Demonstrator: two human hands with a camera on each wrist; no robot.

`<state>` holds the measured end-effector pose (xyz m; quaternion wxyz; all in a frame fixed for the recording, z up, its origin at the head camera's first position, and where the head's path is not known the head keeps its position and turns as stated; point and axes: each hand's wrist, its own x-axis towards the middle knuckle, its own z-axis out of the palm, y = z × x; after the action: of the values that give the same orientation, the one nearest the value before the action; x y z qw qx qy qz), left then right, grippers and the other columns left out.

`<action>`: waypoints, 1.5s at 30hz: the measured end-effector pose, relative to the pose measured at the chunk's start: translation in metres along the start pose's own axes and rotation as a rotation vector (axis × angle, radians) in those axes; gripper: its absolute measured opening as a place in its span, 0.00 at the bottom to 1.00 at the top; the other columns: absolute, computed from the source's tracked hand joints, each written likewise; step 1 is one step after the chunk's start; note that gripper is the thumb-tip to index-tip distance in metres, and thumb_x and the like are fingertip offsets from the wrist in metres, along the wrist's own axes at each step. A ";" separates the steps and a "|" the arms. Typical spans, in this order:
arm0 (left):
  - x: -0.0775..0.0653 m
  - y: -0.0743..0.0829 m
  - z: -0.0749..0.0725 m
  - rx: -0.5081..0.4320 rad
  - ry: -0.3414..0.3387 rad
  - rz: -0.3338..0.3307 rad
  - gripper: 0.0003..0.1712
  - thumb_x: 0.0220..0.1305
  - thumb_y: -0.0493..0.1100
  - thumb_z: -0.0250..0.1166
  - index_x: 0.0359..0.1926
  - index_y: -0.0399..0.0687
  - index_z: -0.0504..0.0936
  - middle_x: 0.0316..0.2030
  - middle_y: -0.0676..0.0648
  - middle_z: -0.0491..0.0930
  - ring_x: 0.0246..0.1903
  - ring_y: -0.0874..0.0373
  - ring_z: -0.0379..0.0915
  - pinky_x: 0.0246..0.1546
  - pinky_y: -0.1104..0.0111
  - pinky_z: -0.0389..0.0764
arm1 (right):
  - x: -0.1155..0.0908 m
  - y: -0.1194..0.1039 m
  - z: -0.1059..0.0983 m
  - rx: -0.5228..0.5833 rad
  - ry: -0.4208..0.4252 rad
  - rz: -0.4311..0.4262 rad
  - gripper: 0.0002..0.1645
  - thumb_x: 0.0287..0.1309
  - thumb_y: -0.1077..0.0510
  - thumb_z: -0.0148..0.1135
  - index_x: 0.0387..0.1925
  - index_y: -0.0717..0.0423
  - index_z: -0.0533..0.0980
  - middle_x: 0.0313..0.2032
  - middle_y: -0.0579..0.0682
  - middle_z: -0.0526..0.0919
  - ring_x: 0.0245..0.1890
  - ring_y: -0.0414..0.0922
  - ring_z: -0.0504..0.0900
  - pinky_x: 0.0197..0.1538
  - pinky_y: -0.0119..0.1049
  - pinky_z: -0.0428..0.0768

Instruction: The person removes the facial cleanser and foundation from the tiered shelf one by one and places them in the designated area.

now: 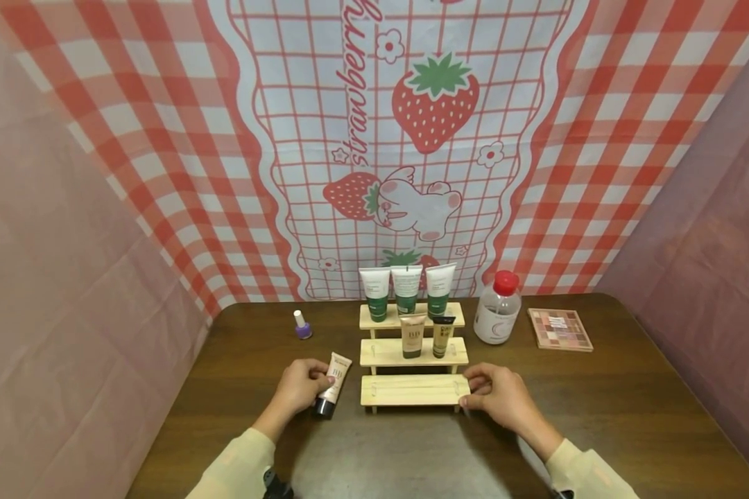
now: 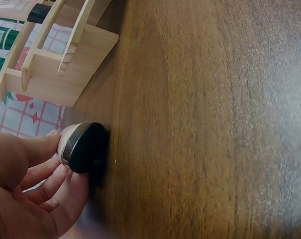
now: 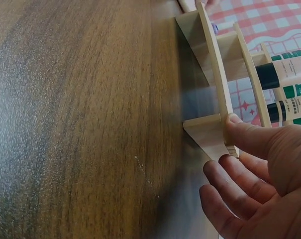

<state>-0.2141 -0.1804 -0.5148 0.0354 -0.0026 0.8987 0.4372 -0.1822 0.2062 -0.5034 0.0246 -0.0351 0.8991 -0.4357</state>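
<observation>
My left hand (image 1: 299, 386) pinches a beige BB cream tube (image 1: 338, 371) between thumb and fingers, to the left of the wooden stand. In the left wrist view the tube's black cap (image 2: 88, 148) faces the camera. My right hand (image 1: 499, 395) grips the right end of the lowest step of the three-step wooden stand (image 1: 415, 390), thumb on the front edge. On the middle step stand a BB tube (image 1: 412, 335) and a smaller gold tube with a black top (image 1: 442, 337). Three white-and-green tubes (image 1: 406, 287) line the top step.
A purple nail polish bottle (image 1: 302, 326) with a white cap stands at the back left of the brown table (image 1: 387, 457). Right of the stand are a clear red-capped bottle (image 1: 496, 308) and a flat makeup palette (image 1: 560, 330). A strawberry-print cloth (image 1: 374, 125) hangs behind.
</observation>
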 end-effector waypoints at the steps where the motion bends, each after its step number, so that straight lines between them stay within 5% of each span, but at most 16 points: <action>1: 0.000 0.000 0.000 0.012 0.005 0.005 0.12 0.61 0.37 0.74 0.43 0.33 0.86 0.30 0.46 0.85 0.22 0.59 0.76 0.22 0.67 0.79 | 0.000 0.000 0.000 -0.001 0.000 0.001 0.27 0.39 0.61 0.85 0.45 0.59 0.84 0.34 0.48 0.88 0.31 0.40 0.87 0.36 0.32 0.83; 12: 0.001 0.001 0.000 0.078 0.027 0.007 0.11 0.60 0.38 0.75 0.41 0.35 0.87 0.30 0.47 0.86 0.28 0.59 0.78 0.29 0.67 0.80 | 0.000 -0.001 0.000 -0.006 0.004 -0.005 0.28 0.39 0.61 0.85 0.45 0.60 0.84 0.34 0.49 0.89 0.31 0.40 0.87 0.35 0.33 0.84; 25: 0.000 0.002 -0.001 0.093 0.044 -0.009 0.09 0.60 0.37 0.75 0.40 0.36 0.87 0.30 0.46 0.86 0.25 0.60 0.78 0.25 0.67 0.80 | -0.001 -0.001 0.001 -0.003 0.003 0.003 0.28 0.38 0.60 0.85 0.45 0.60 0.84 0.34 0.49 0.89 0.30 0.40 0.87 0.35 0.33 0.84; 32: 0.004 0.003 -0.007 0.174 0.075 0.028 0.08 0.58 0.40 0.75 0.37 0.41 0.88 0.30 0.48 0.87 0.31 0.58 0.81 0.35 0.62 0.81 | 0.001 -0.002 0.000 -0.010 0.004 -0.001 0.27 0.39 0.61 0.85 0.44 0.60 0.84 0.33 0.48 0.88 0.30 0.40 0.86 0.35 0.33 0.83; 36: 0.010 0.013 -0.012 0.155 0.150 0.113 0.09 0.60 0.41 0.75 0.39 0.42 0.88 0.31 0.49 0.87 0.32 0.58 0.82 0.36 0.62 0.82 | 0.002 -0.003 0.000 -0.011 0.001 -0.001 0.26 0.39 0.61 0.85 0.44 0.60 0.84 0.32 0.48 0.88 0.30 0.40 0.86 0.34 0.33 0.83; 40: 0.013 0.039 -0.014 0.052 0.199 0.245 0.10 0.63 0.41 0.73 0.44 0.44 0.87 0.32 0.51 0.86 0.33 0.58 0.81 0.37 0.64 0.82 | 0.002 -0.003 -0.001 -0.017 0.002 0.002 0.27 0.38 0.61 0.85 0.43 0.59 0.83 0.31 0.48 0.87 0.28 0.39 0.85 0.33 0.33 0.82; 45: 0.010 0.079 -0.004 -0.077 0.119 0.378 0.14 0.64 0.42 0.73 0.49 0.45 0.85 0.38 0.48 0.86 0.37 0.57 0.82 0.39 0.68 0.84 | 0.001 -0.001 -0.001 -0.014 0.008 0.022 0.29 0.37 0.60 0.86 0.44 0.60 0.83 0.30 0.48 0.86 0.28 0.39 0.84 0.33 0.33 0.81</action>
<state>-0.2272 -0.1338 -0.4508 -0.1006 0.1392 0.8663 0.4691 -0.1834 0.2058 -0.5020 0.0257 -0.0237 0.9026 -0.4291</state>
